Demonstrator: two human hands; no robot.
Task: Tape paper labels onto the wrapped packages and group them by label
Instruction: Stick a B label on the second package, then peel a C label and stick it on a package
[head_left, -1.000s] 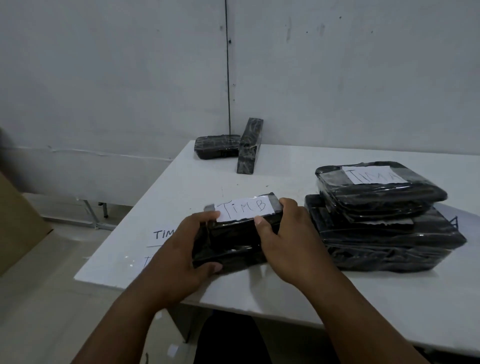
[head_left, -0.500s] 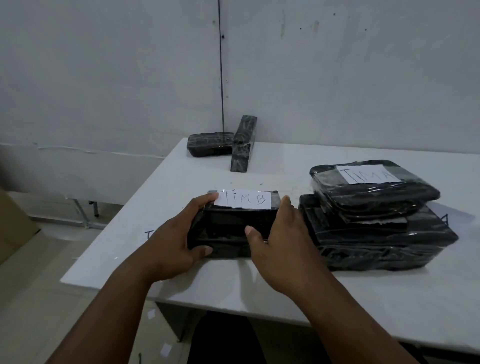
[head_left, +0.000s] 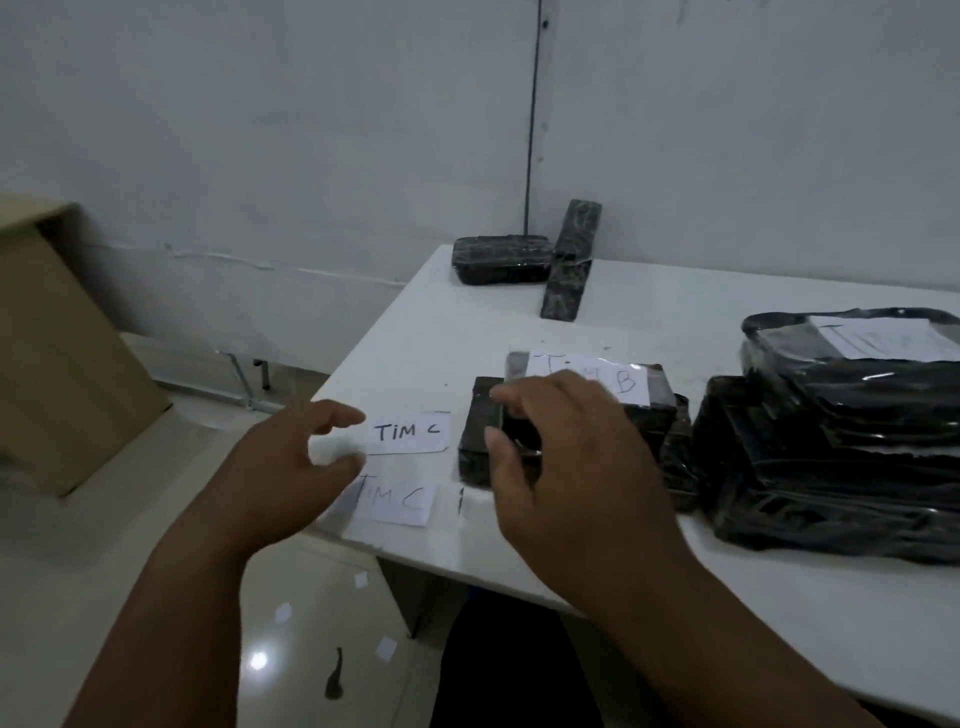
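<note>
The left hand (head_left: 283, 470), fingers apart and empty, hovers just left of the white "TIM C" paper labels (head_left: 408, 432) on the white bench (head_left: 727, 597); the right hand (head_left: 566, 457), fingers also apart, hovers over the black wrapped "TIM B" package (head_left: 649, 410).

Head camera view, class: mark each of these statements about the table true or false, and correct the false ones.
1. The package beside the right hand carries a label reading TIM B. True.
2. The left hand is gripping a package. False: its fingers are spread open and hold nothing.
3. Two loose TIM C labels lie near the table's front left corner. True.
4. The two packages at the far edge both carry labels. False: neither shows a label.
5. The stack on the right has no label. False: a white label sits on its top package; its writing is blurred.
</note>
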